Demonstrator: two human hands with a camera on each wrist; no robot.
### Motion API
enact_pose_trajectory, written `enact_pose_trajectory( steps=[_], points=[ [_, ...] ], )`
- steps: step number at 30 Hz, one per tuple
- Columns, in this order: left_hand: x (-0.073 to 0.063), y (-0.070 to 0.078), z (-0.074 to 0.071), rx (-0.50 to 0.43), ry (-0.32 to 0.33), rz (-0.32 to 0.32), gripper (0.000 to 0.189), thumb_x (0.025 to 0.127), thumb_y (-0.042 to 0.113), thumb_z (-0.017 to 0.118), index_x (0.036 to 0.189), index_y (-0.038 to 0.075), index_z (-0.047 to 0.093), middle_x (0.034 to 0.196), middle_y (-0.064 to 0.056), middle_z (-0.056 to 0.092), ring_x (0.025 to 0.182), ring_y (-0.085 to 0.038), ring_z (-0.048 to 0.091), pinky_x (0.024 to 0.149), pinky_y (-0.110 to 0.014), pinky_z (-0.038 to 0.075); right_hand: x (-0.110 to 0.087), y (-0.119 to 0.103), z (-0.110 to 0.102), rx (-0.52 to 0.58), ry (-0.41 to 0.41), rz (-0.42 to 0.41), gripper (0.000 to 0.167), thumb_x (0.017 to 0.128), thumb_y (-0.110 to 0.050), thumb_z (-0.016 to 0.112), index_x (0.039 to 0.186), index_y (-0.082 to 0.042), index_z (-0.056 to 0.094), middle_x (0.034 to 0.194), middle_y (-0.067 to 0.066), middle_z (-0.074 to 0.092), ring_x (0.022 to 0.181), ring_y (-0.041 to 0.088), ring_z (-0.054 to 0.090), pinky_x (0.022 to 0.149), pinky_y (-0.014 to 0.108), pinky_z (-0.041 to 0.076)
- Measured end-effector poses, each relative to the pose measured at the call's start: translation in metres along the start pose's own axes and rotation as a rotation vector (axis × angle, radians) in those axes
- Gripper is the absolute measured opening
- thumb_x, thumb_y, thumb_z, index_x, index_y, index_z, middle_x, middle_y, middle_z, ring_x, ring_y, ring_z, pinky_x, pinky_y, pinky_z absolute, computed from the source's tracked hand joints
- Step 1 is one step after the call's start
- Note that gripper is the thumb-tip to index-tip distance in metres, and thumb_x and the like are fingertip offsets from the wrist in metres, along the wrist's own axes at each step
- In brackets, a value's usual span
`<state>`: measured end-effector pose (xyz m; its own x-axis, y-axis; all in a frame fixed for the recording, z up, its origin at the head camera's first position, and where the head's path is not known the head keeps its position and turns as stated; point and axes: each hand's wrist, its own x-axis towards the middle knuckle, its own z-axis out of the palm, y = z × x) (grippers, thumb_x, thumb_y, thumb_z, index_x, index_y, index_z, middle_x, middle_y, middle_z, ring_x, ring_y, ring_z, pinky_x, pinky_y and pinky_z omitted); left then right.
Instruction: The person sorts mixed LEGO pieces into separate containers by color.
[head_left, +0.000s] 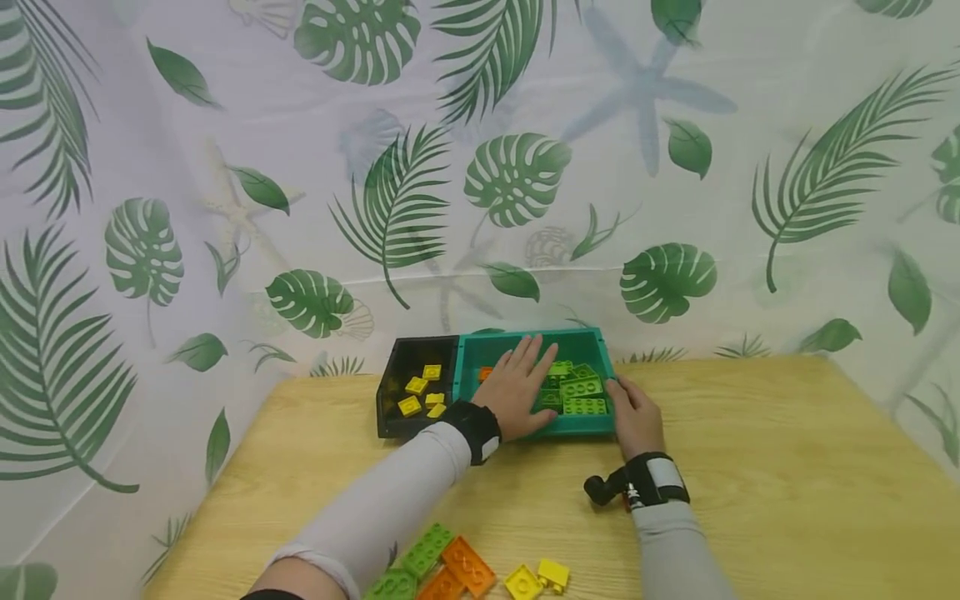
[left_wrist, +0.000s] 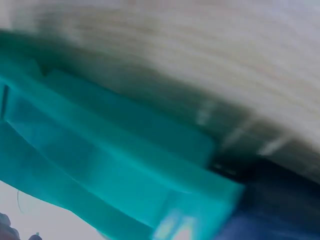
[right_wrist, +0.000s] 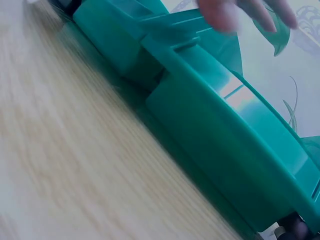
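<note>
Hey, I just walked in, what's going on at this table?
A person's left hand is spread over a teal bin, while the right hand holds that bin's right end. Green building bricks lie inside, with some orange showing beside the left hand. Left of it, a black bin holds yellow bricks. More green, orange and yellow bricks lie loose on the wooden table, nearer the person. Whether the left hand touches anything isn't clear.
</note>
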<state>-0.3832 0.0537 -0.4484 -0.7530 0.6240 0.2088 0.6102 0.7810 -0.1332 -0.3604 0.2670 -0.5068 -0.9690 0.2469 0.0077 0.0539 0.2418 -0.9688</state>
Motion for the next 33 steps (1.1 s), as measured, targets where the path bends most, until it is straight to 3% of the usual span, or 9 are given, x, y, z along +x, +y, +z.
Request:
enact_pose_trajectory(
  steps=[6, 10, 12, 15, 19, 21, 24, 29, 33],
  points=[
    [-0.031, -0.003, -0.018, -0.062, 0.048, 0.142, 0.08, 0.095, 0.049, 0.059, 0.157, 0.014, 0.023, 0.165, -0.015, 0.011, 0.152, -0.03, 0.014, 0.119, -0.04, 0.025, 0.003, 0.001, -0.01, -0.005, 0.037, 0.006, 0.068, 0.098, -0.059, 0.042, 0.15, -0.015, 0.041, 0.154, 0.012, 0.041, 0.144, 0.035, 0.034, 0.114, 0.052, 0.029],
    [-0.075, -0.005, -0.029, -0.179, 0.038, 0.247, 0.047, 0.094, 0.034, 0.063, 0.137, 0.017, 0.054, 0.155, -0.014, 0.035, 0.14, -0.028, 0.038, 0.111, -0.037, 0.038, 0.004, 0.003, -0.014, -0.016, 0.066, 0.03, 0.07, 0.098, -0.061, 0.041, 0.15, -0.015, 0.042, 0.154, 0.012, 0.042, 0.144, 0.034, 0.033, 0.115, 0.052, 0.028],
    [-0.103, -0.009, -0.034, -0.257, -0.039, 0.245, 0.037, 0.091, 0.028, 0.063, 0.127, 0.018, 0.061, 0.144, -0.01, 0.046, 0.126, -0.022, 0.05, 0.102, -0.033, 0.045, 0.003, 0.004, -0.016, -0.02, 0.07, 0.04, 0.07, 0.098, -0.062, 0.041, 0.15, -0.015, 0.042, 0.154, 0.011, 0.041, 0.145, 0.034, 0.032, 0.115, 0.052, 0.027],
    [-0.142, -0.017, -0.038, -0.388, -0.247, 0.158, 0.036, 0.091, 0.031, 0.063, 0.125, 0.021, 0.063, 0.124, -0.002, 0.053, 0.096, -0.011, 0.056, 0.081, -0.025, 0.049, 0.003, 0.005, -0.016, -0.021, 0.062, 0.044, 0.071, 0.097, -0.062, 0.041, 0.15, -0.015, 0.042, 0.155, 0.011, 0.04, 0.146, 0.034, 0.031, 0.116, 0.052, 0.026],
    [-0.173, -0.024, -0.041, -0.478, -0.511, 0.046, 0.046, 0.091, 0.046, 0.064, 0.133, 0.027, 0.058, 0.105, 0.005, 0.052, 0.071, -0.005, 0.049, 0.063, -0.023, 0.043, 0.001, 0.007, -0.019, -0.027, 0.05, 0.032, 0.073, 0.096, -0.064, 0.041, 0.151, -0.016, 0.04, 0.156, 0.012, 0.037, 0.146, 0.035, 0.029, 0.116, 0.053, 0.026],
    [-0.18, -0.024, -0.041, -0.486, -0.572, 0.038, 0.049, 0.09, 0.048, 0.064, 0.135, 0.029, 0.055, 0.101, 0.007, 0.053, 0.069, -0.005, 0.048, 0.061, -0.023, 0.042, 0.0, 0.008, -0.019, -0.022, 0.056, 0.024, 0.073, 0.096, -0.063, 0.042, 0.151, -0.015, 0.04, 0.156, 0.013, 0.037, 0.146, 0.036, 0.029, 0.116, 0.053, 0.025],
    [-0.183, -0.022, -0.039, -0.473, -0.586, 0.047, 0.045, 0.089, 0.04, 0.066, 0.133, 0.03, 0.056, 0.097, 0.01, 0.055, 0.072, -0.005, 0.048, 0.064, -0.023, 0.041, -0.001, 0.007, -0.016, -0.003, 0.063, 0.026, 0.073, 0.096, -0.063, 0.044, 0.151, -0.014, 0.04, 0.156, 0.013, 0.036, 0.147, 0.035, 0.028, 0.116, 0.053, 0.025],
    [-0.178, -0.024, -0.044, -0.447, -0.545, 0.048, 0.039, 0.086, 0.023, 0.071, 0.123, 0.025, 0.061, 0.096, 0.009, 0.059, 0.074, -0.005, 0.049, 0.067, -0.023, 0.043, -0.002, 0.004, -0.004, 0.006, 0.033, 0.034, 0.074, 0.096, -0.063, 0.045, 0.151, -0.014, 0.039, 0.157, 0.013, 0.036, 0.147, 0.035, 0.027, 0.117, 0.052, 0.025],
    [-0.157, -0.027, -0.061, -0.423, -0.49, 0.024, 0.033, 0.085, 0.012, 0.07, 0.115, 0.021, 0.059, 0.093, 0.007, 0.056, 0.072, -0.008, 0.048, 0.065, -0.025, 0.043, -0.003, -0.001, 0.004, 0.001, 0.032, 0.022, 0.072, 0.097, -0.061, 0.045, 0.15, -0.014, 0.041, 0.156, 0.013, 0.038, 0.146, 0.035, 0.029, 0.116, 0.052, 0.026]
  ],
)
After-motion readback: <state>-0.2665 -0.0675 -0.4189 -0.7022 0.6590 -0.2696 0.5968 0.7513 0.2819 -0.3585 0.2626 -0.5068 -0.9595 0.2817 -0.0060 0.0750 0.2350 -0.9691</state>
